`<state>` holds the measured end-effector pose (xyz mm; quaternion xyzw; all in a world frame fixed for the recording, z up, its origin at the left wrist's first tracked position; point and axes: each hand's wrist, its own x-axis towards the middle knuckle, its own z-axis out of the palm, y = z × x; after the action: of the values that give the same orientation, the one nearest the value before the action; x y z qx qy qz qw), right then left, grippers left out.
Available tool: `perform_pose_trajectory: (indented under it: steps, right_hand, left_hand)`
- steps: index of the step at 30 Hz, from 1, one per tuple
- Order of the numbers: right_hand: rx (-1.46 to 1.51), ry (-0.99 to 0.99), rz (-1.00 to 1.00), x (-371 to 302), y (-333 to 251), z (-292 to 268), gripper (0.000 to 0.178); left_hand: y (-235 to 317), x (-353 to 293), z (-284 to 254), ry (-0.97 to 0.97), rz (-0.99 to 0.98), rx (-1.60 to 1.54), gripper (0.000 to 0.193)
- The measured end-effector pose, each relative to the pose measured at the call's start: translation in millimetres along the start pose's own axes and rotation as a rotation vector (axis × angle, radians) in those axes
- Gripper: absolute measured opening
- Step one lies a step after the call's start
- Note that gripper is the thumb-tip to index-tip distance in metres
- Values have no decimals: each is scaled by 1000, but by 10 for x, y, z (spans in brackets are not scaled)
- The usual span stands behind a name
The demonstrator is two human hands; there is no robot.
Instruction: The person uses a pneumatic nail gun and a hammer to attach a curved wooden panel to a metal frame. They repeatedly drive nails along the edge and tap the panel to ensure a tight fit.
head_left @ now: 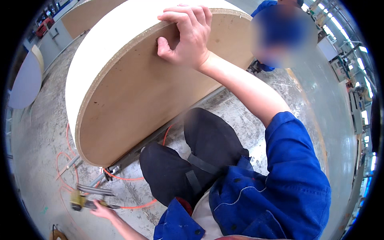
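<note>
A large curved panel [132, 104] stands tilted in front of me, with a bare brown board face toward me and a white curved side [102, 34] behind its rim. My right hand [188, 36] grips the panel's upper edge, fingers over the rim and thumb against the brown face. Down at the lower left, my left hand [103, 210] is closed around the handle of a yellow-and-black air staple gun [77, 200], blurred by motion. The gun is held out beside the panel's lower left end, apart from it.
An orange air hose [124, 178] winds over the grey concrete floor [44, 160] near my knees. A metal bar [160, 132] runs under the panel. Another rounded panel [30, 80] stands at far left. A person in blue [280, 32] is at the far right, with machines [340, 68] beyond.
</note>
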<state>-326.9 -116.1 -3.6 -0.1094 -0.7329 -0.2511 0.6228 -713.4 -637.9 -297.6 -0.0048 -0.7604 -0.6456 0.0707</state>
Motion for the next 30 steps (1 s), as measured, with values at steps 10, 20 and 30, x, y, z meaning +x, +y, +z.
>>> perform_pose_trajectory:
  steps: [10,20,30]
  right_hand:
    - [77,38,82,-12,39,-29,43]
    - [215,107,208,-27,80,-95,58]
    - [280,202,340,72,-24,-62,102]
  left_hand:
    - [4552,21,746,-590,709,-259,22]
    - [5702,-2256,1777,-1185,353,99,24]
    - [5904,-2560,1965,-1373,312,239,24]
